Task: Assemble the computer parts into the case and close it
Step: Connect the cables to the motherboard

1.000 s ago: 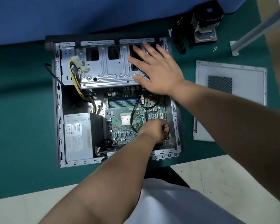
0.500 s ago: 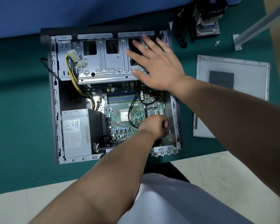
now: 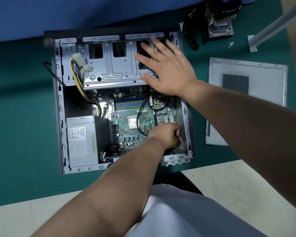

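The open grey computer case lies flat on the green mat. Inside it are the green motherboard, the power supply at lower left and the metal drive cage at the top. My right hand rests flat with spread fingers on the right end of the drive cage. My left hand is curled over the motherboard's lower right corner and pinches a small shiny part at its fingertips, too small to identify. A black cable loops across the board and runs under that hand.
The case's side panel lies on the mat to the right. A cooler with a fan and loose screws sit at the back right beside a metal bar. Yellow-black wires with a white plug drape over the cage.
Both hands stay where they were on the cage and the board. The view has drifted slightly, so the case sits a little higher in the frame.
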